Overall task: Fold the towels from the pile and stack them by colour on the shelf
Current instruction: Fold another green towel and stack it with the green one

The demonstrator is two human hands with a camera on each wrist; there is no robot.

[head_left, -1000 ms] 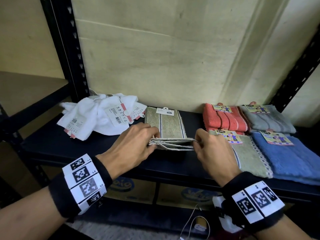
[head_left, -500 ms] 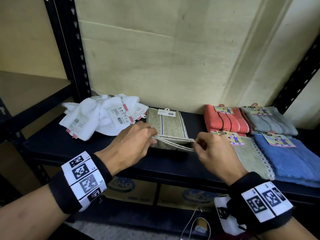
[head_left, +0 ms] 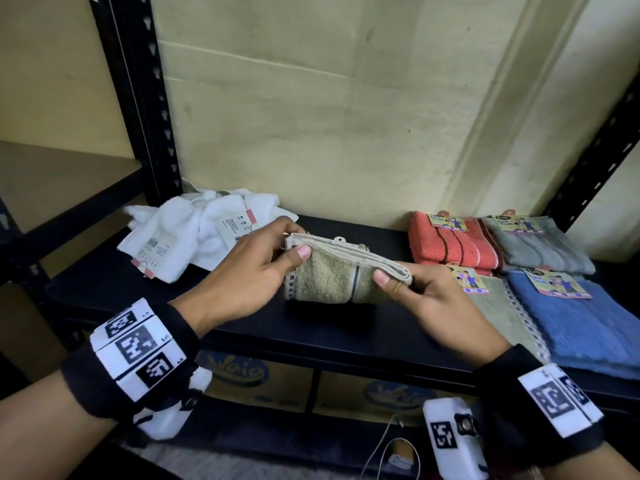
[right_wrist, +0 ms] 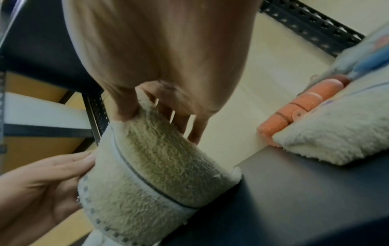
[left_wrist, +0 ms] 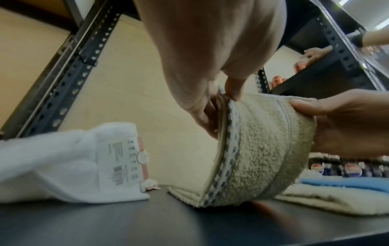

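At the centre of the head view, the folded olive-green terry towel with a dark stripe and chequered border (head_left: pixel 332 278) had come up off the black shelf board (head_left: pixel 242 327): a second earlier it lay flat there with both hands at its near edge, and now its top edge was raised while the bottom hung down to the shelf. The left hand (head_left: pixel 249 271) pinched one upper corner, the right hand (head_left: pixel 426 299) the other, each grip closed on the cloth. That suggested folding was finished and the towel was headed for the matching olive towel (head_left: pixel 502 306) at lower right, beside the blue towel (head_left: pixel 588 327). The unfolded white towels (head_left: pixel 194 237) remained heaped at left.

In the left wrist view, thumb and fingers clamped the layered corner; the lower edge touched the shelf.

In the right wrist view, the right thumb pinched the opposite corner, the orange towel (right_wrist: pixel 294 113) lying behind.
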